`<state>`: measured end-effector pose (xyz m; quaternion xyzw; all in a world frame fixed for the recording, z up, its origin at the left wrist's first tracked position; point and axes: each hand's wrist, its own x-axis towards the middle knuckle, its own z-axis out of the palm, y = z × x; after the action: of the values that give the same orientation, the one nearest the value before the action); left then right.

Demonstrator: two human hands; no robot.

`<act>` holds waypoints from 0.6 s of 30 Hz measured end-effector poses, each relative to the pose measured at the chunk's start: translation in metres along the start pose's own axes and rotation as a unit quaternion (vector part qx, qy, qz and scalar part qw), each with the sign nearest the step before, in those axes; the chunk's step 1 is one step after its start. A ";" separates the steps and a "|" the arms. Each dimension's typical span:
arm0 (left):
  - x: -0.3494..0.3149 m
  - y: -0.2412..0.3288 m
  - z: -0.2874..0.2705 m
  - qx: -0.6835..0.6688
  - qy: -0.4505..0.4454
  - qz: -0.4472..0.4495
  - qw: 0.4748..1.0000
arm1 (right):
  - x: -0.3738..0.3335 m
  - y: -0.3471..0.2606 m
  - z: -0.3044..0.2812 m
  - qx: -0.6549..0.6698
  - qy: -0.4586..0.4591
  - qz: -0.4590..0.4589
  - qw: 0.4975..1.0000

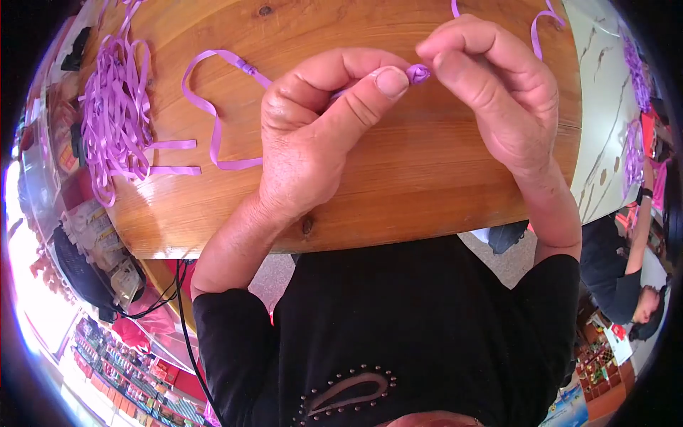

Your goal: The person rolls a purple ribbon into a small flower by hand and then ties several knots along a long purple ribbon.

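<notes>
Pinches a purple knot [418,73] between thumb and finger of the left hand [302,139], at upper centre of the frame. Holds the right hand [509,96] just beside the knot, with thumb and forefinger close together. Shows a looping ribbon [215,114] and a ribbon pile [117,117] at upper left on a wooden table [427,185], a veined white surface [597,99] at upper right, another person [627,293] at lower right and a black shirt [398,306] at lower centre.

The head-worn fisheye view is looking steeply down, close above the bare left hand [302,149], bare right hand [509,99] and flat brown wooden table [427,192], catching the wearer's black short-sleeved shirt [427,320] nearest.
</notes>
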<state>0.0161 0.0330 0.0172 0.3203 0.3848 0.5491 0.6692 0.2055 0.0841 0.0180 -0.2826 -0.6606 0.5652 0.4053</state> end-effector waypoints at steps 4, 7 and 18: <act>0.001 -0.001 -0.006 0.017 0.003 0.000 1.000 | 0.010 -0.021 0.008 -0.104 0.028 -0.055 0.993; 0.000 -0.003 -0.006 0.009 -0.001 0.005 1.000 | 0.016 -0.038 0.011 -0.301 -0.021 -0.095 0.949; 0.000 -0.004 -0.002 0.110 -0.003 0.028 0.994 | 0.013 -0.013 0.007 -0.425 -0.037 -0.297 0.854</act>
<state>0.0166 0.0321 0.0130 0.4046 0.4315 0.5210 0.6154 0.1945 0.0885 0.0334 -0.1964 -0.9035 0.0922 0.3696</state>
